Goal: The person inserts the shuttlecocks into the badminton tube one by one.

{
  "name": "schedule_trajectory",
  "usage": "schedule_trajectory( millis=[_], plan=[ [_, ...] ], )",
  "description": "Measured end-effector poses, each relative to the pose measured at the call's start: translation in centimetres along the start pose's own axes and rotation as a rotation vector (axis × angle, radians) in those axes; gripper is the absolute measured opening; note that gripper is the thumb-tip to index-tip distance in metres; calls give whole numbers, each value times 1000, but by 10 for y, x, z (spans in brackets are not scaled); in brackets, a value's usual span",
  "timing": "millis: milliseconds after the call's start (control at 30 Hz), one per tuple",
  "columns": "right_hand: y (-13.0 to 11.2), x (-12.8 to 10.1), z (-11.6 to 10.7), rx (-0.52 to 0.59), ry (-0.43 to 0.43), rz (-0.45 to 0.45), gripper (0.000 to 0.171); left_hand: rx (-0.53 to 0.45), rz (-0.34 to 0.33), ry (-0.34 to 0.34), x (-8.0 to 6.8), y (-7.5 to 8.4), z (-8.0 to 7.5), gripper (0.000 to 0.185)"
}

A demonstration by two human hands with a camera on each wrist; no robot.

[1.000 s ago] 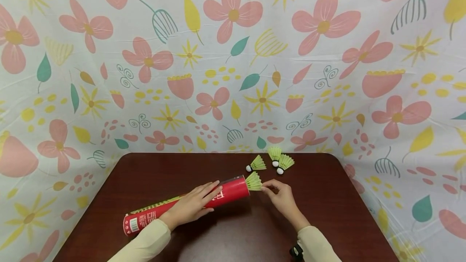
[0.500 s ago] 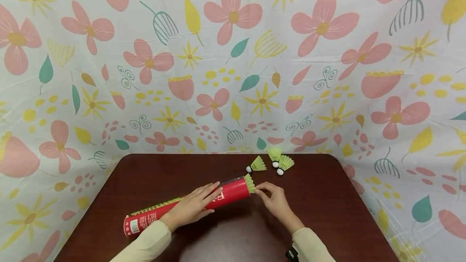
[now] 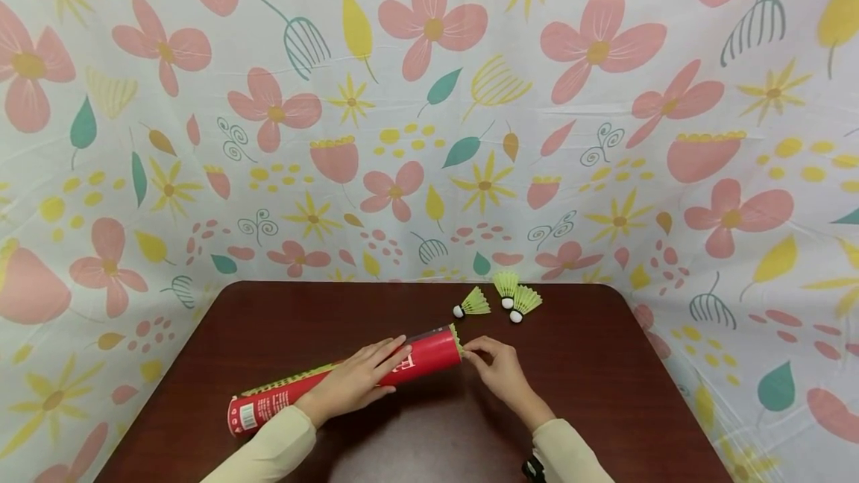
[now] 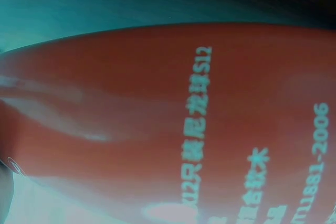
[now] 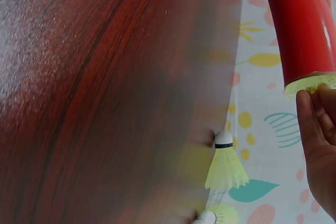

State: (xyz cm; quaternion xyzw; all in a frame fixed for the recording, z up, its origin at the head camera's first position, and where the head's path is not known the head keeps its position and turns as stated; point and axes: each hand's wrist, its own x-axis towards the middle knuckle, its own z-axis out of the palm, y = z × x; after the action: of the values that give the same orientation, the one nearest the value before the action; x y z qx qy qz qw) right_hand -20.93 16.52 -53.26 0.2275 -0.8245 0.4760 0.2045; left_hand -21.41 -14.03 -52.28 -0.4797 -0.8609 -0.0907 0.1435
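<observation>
A long red shuttlecock tube lies slanted on the dark wooden table. My left hand rests on its middle with fingers laid straight across it; the left wrist view is filled by the tube's printed red wall. My right hand is at the tube's open right end, fingertips curled on the yellow-green skirt of a shuttlecock. That shuttlecock is almost wholly inside; only its rim shows beside the right hand's fingers.
Three loose yellow-green shuttlecocks lie near the table's far edge: one to the left, two side by side. Two of them show in the right wrist view. Flowered cloth surrounds the table.
My right hand has pushed the shuttlecock leftward into the tube; its skirt stuck out fully before and now only the rim shows. The left hand and tube have stayed in place.
</observation>
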Motion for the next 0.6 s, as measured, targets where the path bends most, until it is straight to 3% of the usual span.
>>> schedule_trajectory(
  millis=[300,600],
  plan=[
    [-2,3,4,-3,-21,-42,16,-2,2,4,0,-1,-1,93],
    [-2,5,1,3,-98,-60,18,2,14,14,0,-1,1,94]
  ],
)
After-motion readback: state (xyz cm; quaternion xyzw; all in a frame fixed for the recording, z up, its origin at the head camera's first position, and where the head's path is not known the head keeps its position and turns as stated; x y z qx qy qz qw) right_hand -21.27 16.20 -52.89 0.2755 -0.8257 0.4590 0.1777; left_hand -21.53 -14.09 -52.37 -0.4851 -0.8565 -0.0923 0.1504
